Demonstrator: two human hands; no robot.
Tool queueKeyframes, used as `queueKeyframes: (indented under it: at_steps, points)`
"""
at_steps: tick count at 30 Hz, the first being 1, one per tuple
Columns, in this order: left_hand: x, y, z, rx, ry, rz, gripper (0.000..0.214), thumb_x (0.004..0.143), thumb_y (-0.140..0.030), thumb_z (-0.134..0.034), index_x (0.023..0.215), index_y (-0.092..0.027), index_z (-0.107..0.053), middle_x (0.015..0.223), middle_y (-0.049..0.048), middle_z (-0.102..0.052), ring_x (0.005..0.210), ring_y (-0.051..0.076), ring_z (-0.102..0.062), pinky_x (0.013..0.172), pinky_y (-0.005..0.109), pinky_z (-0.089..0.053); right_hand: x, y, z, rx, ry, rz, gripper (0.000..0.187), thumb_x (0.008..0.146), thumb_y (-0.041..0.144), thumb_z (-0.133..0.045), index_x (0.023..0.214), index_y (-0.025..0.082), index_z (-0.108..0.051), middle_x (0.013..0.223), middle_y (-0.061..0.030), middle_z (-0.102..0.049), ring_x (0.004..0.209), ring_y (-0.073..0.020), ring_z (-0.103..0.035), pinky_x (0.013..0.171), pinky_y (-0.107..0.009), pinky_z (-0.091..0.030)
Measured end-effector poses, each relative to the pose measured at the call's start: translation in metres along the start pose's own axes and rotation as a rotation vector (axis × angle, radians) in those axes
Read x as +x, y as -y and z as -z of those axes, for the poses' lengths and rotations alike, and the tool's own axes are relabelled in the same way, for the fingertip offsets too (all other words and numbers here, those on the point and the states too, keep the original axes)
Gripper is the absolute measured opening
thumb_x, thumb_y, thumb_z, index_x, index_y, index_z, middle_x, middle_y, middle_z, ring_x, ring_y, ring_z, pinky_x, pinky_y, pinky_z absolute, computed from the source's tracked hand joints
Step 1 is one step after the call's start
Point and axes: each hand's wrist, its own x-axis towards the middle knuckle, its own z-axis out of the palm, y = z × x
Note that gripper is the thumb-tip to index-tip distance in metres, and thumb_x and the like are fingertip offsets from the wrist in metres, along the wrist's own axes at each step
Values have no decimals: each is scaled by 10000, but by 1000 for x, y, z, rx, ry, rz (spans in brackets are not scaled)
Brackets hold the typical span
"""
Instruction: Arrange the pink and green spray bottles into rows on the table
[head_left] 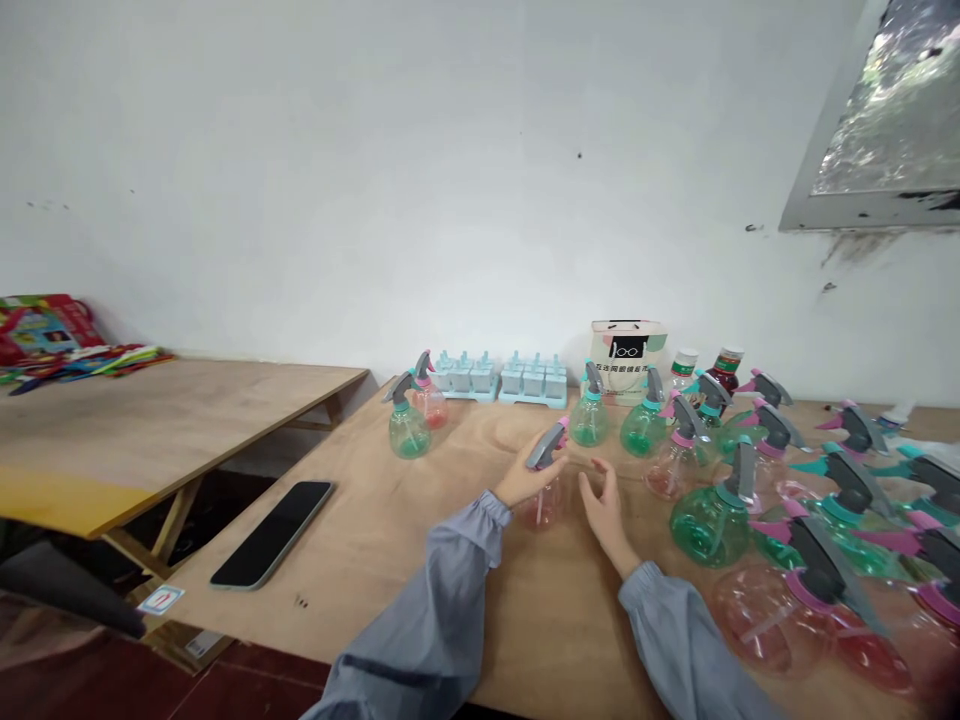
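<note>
My left hand [523, 474] is wrapped around the grey and pink head of a pink spray bottle [543, 507], whose clear round body shows below the fingers. Just right of that bottle, my right hand [609, 515] is open, thumb and fingers apart, with nothing in it. Behind the hands stand a green spray bottle [589, 420] and another green spray bottle [642, 428]. To the left, a green spray bottle [409, 432] stands in front of a pink spray bottle [432, 404].
Several more pink and green spray bottles [709, 525] crowd the table's right side. Pale blue popsicle moulds [534, 382], a paper bag [627, 362] and a dark bottle [725, 376] line the wall. A phone [274, 535] lies at left. Another table [247, 400] stands beyond a gap.
</note>
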Motion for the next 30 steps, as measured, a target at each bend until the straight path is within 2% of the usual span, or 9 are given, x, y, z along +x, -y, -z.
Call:
queueKeyframes:
  at_steps: [3, 7, 10, 14, 16, 20, 25, 30]
  points:
    - [-12, 0, 16, -3, 53, 30, 684, 806, -415, -724, 1424, -237, -491, 1235, 111, -646, 1153, 246, -603, 998, 399, -494, 33, -11, -22, -59, -129, -10, 575, 840, 576, -526, 1262, 191, -459, 1284, -162, -568, 1238, -278, -528, 1063, -506, -414]
    - [-19, 4, 34, -12, 141, 7, 702, 734, -395, -785, 1376, -270, -528, 1255, 105, -646, 1198, 262, -594, 1021, 418, -483, 75, -26, -45, -105, -223, -27, 837, 733, 703, -578, 1306, 120, -396, 1330, -258, -488, 1309, -361, -434, 1092, -584, -333]
    - [-20, 10, 40, -44, 159, 12, 717, 708, -407, -797, 1368, -297, -539, 1295, 141, -638, 1225, 323, -596, 1012, 491, -491, 99, -37, -54, -124, -253, -43, 996, 632, 764, -643, 1311, 84, -383, 1357, -312, -451, 1324, -411, -409, 1088, -604, -322]
    - [-20, 14, 42, -141, 123, 70, 590, 730, -472, -759, 1289, -372, -598, 1241, 103, -679, 1192, 338, -625, 1046, 550, -464, 110, -46, -56, -130, -254, -59, 1089, 582, 793, -668, 1324, 55, -365, 1349, -343, -458, 1302, -429, -437, 1071, -612, -340]
    - [-20, 13, 42, -236, 105, 118, 507, 725, -518, -735, 1188, -323, -666, 1184, 111, -708, 1181, 350, -632, 1035, 538, -469, 103, -46, -52, -132, -250, -57, 1111, 582, 795, -668, 1332, 38, -352, 1350, -352, -453, 1292, -425, -448, 1062, -603, -357]
    - [-18, 4, 38, -433, 79, 208, 531, 654, -574, -712, 1038, -207, -707, 1143, 162, -720, 1190, 390, -619, 947, 503, -503, 67, -39, -34, -137, -260, -31, 1094, 594, 784, -683, 1338, 54, -351, 1360, -327, -445, 1300, -411, -438, 1064, -587, -366]
    - [-13, -8, 20, -564, 68, 252, 467, 597, -565, -699, 906, -214, -689, 1046, 146, -737, 1116, 369, -646, 871, 470, -507, 18, -25, 0, -152, -214, 17, 1094, 618, 782, -689, 1357, 62, -324, 1358, -318, -439, 1292, -406, -446, 1060, -590, -373]
    - [-7, -9, 5, -589, -23, 197, 386, 571, -548, -674, 736, -204, -615, 846, 113, -720, 979, 321, -661, 885, 469, -485, -13, -16, 29, -134, -170, 43, 1058, 620, 760, -725, 1351, 104, -330, 1345, -282, -459, 1273, -383, -473, 1057, -564, -395]
